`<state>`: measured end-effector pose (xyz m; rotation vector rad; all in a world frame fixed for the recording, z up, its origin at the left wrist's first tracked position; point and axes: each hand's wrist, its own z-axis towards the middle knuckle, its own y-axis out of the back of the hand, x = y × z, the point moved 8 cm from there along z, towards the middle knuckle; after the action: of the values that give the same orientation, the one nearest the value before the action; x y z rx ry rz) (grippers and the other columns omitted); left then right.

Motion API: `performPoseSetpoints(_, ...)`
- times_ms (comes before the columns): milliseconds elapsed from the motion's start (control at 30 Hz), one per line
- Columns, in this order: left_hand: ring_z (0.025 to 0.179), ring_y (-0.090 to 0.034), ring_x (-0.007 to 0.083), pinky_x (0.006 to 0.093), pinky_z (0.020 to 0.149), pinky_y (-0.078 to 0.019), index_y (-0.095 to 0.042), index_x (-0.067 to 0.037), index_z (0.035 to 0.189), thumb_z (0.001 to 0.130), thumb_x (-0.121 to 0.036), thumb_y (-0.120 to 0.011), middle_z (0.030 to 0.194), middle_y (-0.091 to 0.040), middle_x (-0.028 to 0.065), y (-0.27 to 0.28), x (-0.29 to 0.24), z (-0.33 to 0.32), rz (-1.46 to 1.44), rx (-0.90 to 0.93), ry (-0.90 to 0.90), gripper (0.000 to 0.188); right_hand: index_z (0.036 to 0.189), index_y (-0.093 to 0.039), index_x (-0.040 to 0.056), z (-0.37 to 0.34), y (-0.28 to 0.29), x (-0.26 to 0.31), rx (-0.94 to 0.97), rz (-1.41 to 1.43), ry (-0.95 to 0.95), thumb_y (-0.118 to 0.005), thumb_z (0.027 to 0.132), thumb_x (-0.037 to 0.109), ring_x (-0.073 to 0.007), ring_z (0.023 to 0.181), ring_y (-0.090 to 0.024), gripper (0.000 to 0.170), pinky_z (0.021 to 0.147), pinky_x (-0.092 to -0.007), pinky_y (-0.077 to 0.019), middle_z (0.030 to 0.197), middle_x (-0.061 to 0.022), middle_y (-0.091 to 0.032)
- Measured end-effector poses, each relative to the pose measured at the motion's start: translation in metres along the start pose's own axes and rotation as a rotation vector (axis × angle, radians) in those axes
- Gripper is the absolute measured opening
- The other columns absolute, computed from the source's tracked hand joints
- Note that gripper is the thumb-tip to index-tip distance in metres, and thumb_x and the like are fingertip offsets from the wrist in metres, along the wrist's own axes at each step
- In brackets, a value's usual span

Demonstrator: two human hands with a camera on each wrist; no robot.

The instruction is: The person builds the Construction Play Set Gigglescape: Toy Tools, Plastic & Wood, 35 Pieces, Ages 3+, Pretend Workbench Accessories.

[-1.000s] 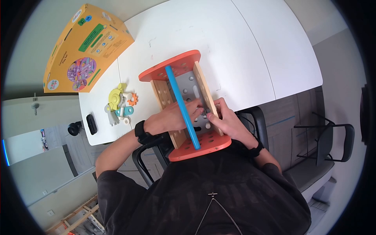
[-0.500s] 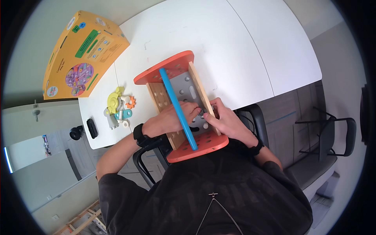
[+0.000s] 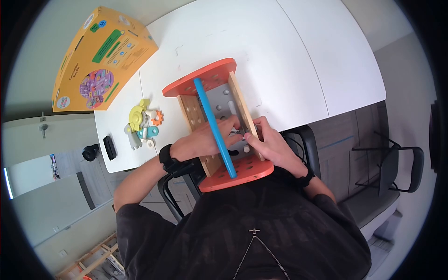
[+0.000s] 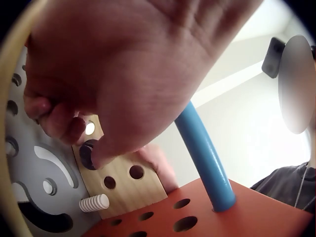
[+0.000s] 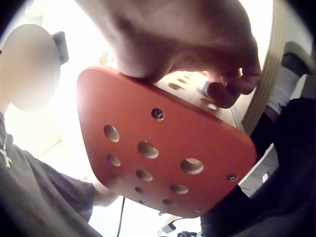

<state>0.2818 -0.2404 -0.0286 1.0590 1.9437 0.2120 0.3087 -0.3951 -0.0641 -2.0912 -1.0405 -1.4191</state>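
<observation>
A toy toolbox (image 3: 205, 76) with orange ends, wooden sides, a grey perforated base and a blue rod handle (image 3: 210, 114) stands tilted against the person's front. Reaching beneath the rod, the left hand (image 3: 200, 140) is inside it. In the left wrist view, that thumb and curled fingers pinch a dark round nut (image 4: 87, 154) against the wooden side panel (image 4: 126, 183). Outside, the right hand (image 3: 276, 150) grips the same panel, thumb over its edge. Its curled fingers are beside a pale bolt head (image 5: 203, 88). A white threaded bolt (image 4: 95, 203) sticks up nearby inside.
Left of the toolbox on the white table (image 3: 289, 79) lie yellow, teal, grey and orange toy pieces (image 3: 136, 119). A yellow play-set box (image 3: 100, 60) stands at the back left. A black case (image 3: 109, 147) rests by the left edge, and a chair (image 3: 389, 172) is at right.
The left fingers shift slightly around the nut inside the toolbox. The right hand keeps its place at the panel. The head view sways a little and returns.
</observation>
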Motion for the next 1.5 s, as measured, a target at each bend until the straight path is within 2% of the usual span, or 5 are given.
performPoseSetpoints(100, 0.083, -0.071, 0.0382, 0.0501, 0.080, -0.0539, -0.061, 0.002, 0.126, 0.111, -0.039, -0.056, 0.090, -0.072, 0.0209, 0.001, 0.000, -0.002, 0.020, -0.137, -0.077, 0.044, 0.135, -0.047, -0.0052, -0.002, 0.000, 0.002, 0.000, 0.008, -0.002, -0.066, 0.106, 0.039, -0.0178, 0.057, -0.064, 0.056, 0.058, -0.0341, -0.0509, 0.082, -0.0124, -0.072)
performPoseSetpoints(300, 0.085, -0.072, 0.0339, 0.0468, 0.081, -0.0548, -0.057, 0.003, 0.130, 0.110, -0.043, -0.056, 0.087, -0.070, 0.0208, -0.013, 0.017, 0.013, 0.149, -0.084, -0.124, 0.050, 0.137, -0.047, -0.0056, -0.001, 0.000, -0.001, -0.003, -0.005, -0.008, -0.066, 0.106, 0.039, -0.0175, 0.059, -0.064, 0.058, 0.058, -0.0341, -0.0511, 0.084, -0.0120, -0.071)
performPoseSetpoints(400, 0.093, -0.071, 0.0395, 0.0509, 0.085, -0.0533, -0.063, 0.003, 0.123, 0.113, -0.038, -0.050, 0.091, -0.071, 0.0220, 0.002, -0.007, -0.001, -0.007, 0.023, 0.086, 0.043, 0.137, -0.046, -0.0057, -0.001, 0.000, -0.002, 0.000, 0.008, -0.006, -0.066, 0.106, 0.039, -0.0173, 0.058, -0.064, 0.058, 0.058, -0.0340, -0.0509, 0.084, -0.0118, -0.071)
performPoseSetpoints(900, 0.087, -0.070, 0.0379, 0.0490, 0.083, -0.0531, -0.064, 0.000, 0.123, 0.113, -0.037, -0.051, 0.092, -0.071, 0.0200, 0.005, -0.006, 0.001, 0.023, -0.096, -0.008, 0.040, 0.135, -0.047, -0.0045, -0.001, -0.001, -0.002, 0.004, 0.037, -0.004, -0.067, 0.105, 0.035, -0.0166, 0.057, -0.064, 0.053, 0.057, -0.0332, -0.0509, 0.083, -0.0113, -0.070)
performPoseSetpoints(1500, 0.079, -0.069, 0.0316, 0.0445, 0.078, -0.0541, -0.054, -0.004, 0.140, 0.109, -0.036, -0.057, 0.087, -0.069, 0.0156, -0.009, 0.008, 0.018, -0.071, 0.126, 0.024, 0.045, 0.135, -0.047, -0.0041, 0.001, -0.002, -0.005, 0.003, 0.036, -0.001, -0.067, 0.104, 0.036, -0.0176, 0.058, -0.064, 0.055, 0.057, -0.0344, -0.0518, 0.085, -0.0126, -0.071)
